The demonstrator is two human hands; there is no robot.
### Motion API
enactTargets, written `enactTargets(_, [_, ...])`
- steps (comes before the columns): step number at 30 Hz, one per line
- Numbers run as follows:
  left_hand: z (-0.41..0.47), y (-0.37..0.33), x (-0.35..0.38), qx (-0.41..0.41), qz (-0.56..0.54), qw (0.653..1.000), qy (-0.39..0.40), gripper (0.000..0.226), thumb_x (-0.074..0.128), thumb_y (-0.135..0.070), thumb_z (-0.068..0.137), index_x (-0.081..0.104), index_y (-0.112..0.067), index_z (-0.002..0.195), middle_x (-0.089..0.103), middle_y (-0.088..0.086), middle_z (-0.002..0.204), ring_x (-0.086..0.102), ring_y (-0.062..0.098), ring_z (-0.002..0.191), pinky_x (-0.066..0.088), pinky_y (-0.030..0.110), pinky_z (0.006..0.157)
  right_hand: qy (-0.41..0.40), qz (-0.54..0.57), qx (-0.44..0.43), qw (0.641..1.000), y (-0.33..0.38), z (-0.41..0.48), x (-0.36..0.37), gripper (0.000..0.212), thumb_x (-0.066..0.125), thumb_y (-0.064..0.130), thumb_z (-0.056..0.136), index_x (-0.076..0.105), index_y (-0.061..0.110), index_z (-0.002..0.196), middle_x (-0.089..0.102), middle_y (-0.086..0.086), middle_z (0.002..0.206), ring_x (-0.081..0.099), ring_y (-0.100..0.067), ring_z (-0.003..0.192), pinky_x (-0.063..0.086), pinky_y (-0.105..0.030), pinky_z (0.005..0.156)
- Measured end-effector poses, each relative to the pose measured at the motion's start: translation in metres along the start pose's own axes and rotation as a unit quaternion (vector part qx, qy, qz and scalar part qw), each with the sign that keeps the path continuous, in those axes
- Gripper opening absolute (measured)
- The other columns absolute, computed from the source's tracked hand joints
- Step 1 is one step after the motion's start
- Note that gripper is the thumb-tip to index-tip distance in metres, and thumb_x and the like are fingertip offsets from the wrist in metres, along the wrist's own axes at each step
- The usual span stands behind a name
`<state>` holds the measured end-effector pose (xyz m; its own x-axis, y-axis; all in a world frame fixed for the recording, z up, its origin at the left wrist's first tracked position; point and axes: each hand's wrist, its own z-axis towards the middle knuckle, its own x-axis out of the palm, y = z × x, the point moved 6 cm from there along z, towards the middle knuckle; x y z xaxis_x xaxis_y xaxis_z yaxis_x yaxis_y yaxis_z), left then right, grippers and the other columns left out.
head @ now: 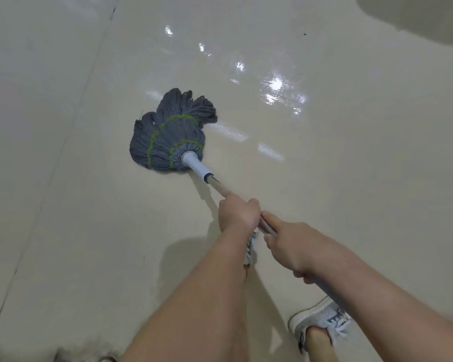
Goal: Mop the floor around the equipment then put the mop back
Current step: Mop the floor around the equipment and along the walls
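Observation:
A string mop with a grey head (169, 134) banded in green lies spread flat on the pale glossy floor (324, 165), left of centre. A white plastic socket (195, 165) joins the head to a thin metal handle (216, 185) that runs down to the right. My left hand (238, 214) is closed around the handle lower down the shaft. Just behind it my right hand (290, 246) grips the same handle. Both forearms reach in from the bottom edge. The handle's upper part is hidden under my hands.
A dark seam (71, 126) in the floor runs diagonally along the left side. Wet sheen and light reflections (275, 84) lie to the right of the mop. My feet in white sneakers (322, 320) stand at the bottom right. A greyer patch (416, 19) fills the top right corner.

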<state>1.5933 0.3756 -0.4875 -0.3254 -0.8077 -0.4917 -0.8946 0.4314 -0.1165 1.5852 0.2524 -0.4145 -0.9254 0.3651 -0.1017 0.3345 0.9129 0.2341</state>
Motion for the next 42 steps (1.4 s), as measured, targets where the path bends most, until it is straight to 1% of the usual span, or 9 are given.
enactTargets(5, [-0.078, -0.022, 0.092, 0.039, 0.057, 0.995, 0.073, 0.083, 0.050, -0.025, 0.090, 0.002, -0.006, 0.155, 0.051, 0.016, 0.135, 0.055, 0.033, 0.120, 0.047, 0.035, 0.090, -0.045, 0.012, 0.042, 0.998, -0.109, -0.052, 0.005, 0.055, 0.031, 0.035, 0.100, 0.012, 0.055, 0.147, 0.064, -0.010, 0.101, 0.052, -0.019, 0.041, 0.052, -0.026, 0.042])
enactTargets(11, [-0.135, -0.012, 0.167, 0.038, 0.074, 0.983, 0.167, 0.085, 0.047, -0.028, 0.093, -0.006, -0.005, 0.155, 0.037, 0.014, 0.141, 0.050, 0.034, 0.126, 0.048, 0.041, 0.097, -0.024, -0.007, 0.091, 0.996, -0.165, -0.101, 0.012, 0.059, 0.031, 0.026, 0.101, 0.007, 0.048, 0.151, 0.040, 0.002, 0.064, 0.042, -0.011, 0.045, 0.030, -0.014, 0.035])
enactTargets(21, [-0.028, 0.033, 0.038, -0.005, -0.057, 0.997, 0.050, 0.062, 0.054, -0.032, 0.085, 0.042, 0.000, 0.137, 0.063, 0.016, 0.119, 0.062, 0.035, 0.106, 0.047, 0.033, 0.075, 0.020, -0.162, 0.054, 0.985, -0.025, -0.027, 0.021, 0.061, 0.028, 0.029, 0.100, 0.000, 0.048, 0.150, 0.045, -0.006, 0.086, 0.054, -0.021, 0.045, 0.051, -0.029, 0.045])
enactTargets(28, [0.034, 0.114, -0.066, -0.068, -0.131, 0.988, -0.044, 0.040, 0.057, -0.027, 0.083, 0.058, -0.003, 0.115, 0.068, 0.014, 0.108, 0.060, 0.032, 0.089, 0.047, 0.033, 0.073, 0.079, -0.299, -0.017, 0.951, 0.103, 0.020, 0.078, 0.087, 0.040, 0.002, 0.094, -0.015, 0.038, 0.151, 0.044, -0.017, 0.082, 0.055, -0.028, 0.056, 0.047, -0.035, 0.048])
enactTargets(31, [0.027, 0.141, -0.069, -0.093, -0.204, 0.973, -0.058, 0.055, 0.055, -0.027, 0.079, 0.051, -0.006, 0.130, 0.069, 0.011, 0.106, 0.064, 0.033, 0.097, 0.054, 0.039, 0.087, 0.091, -0.352, -0.032, 0.931, 0.119, 0.015, 0.102, 0.090, 0.039, -0.005, 0.091, -0.015, 0.028, 0.154, 0.053, -0.024, 0.126, 0.062, -0.032, 0.080, 0.048, -0.041, 0.067])
enactTargets(33, [0.019, 0.149, -0.056, -0.094, -0.242, 0.964, -0.063, 0.062, 0.054, -0.027, 0.078, 0.046, -0.009, 0.137, 0.069, 0.009, 0.105, 0.064, 0.032, 0.097, 0.054, 0.041, 0.089, 0.089, -0.370, -0.042, 0.924, 0.108, 0.007, 0.106, 0.089, 0.039, -0.003, 0.090, -0.015, 0.029, 0.154, 0.053, -0.022, 0.131, 0.049, -0.025, 0.060, 0.045, -0.040, 0.063])
enactTargets(37, [-0.013, 0.143, -0.006, -0.103, -0.247, 0.963, -0.037, 0.050, 0.055, -0.028, 0.088, 0.046, -0.009, 0.133, 0.066, 0.009, 0.120, 0.062, 0.030, 0.104, 0.048, 0.030, 0.079, 0.067, -0.376, -0.045, 0.923, 0.054, -0.008, 0.096, 0.086, 0.037, 0.003, 0.092, -0.013, 0.037, 0.152, 0.056, -0.014, 0.110, 0.050, -0.026, 0.076, 0.043, -0.036, 0.066])
enactTargets(39, [-0.036, 0.137, 0.028, -0.100, -0.231, 0.967, -0.028, 0.053, 0.055, -0.029, 0.088, 0.044, -0.009, 0.137, 0.064, 0.009, 0.126, 0.061, 0.031, 0.112, 0.048, 0.032, 0.087, 0.060, -0.369, -0.032, 0.927, 0.013, -0.018, 0.094, 0.082, 0.036, 0.006, 0.094, -0.011, 0.040, 0.152, 0.051, -0.009, 0.095, 0.052, -0.024, 0.066, 0.044, -0.034, 0.058])
enactTargets(42, [-0.072, 0.134, 0.080, -0.095, -0.200, 0.975, -0.026, 0.067, 0.055, -0.029, 0.087, 0.033, -0.009, 0.147, 0.065, 0.012, 0.123, 0.061, 0.031, 0.111, 0.045, 0.029, 0.084, 0.066, -0.352, -0.014, 0.934, -0.051, -0.034, 0.103, 0.078, 0.033, 0.008, 0.096, -0.012, 0.040, 0.151, 0.059, -0.016, 0.113, 0.052, -0.020, 0.051, 0.049, -0.034, 0.052])
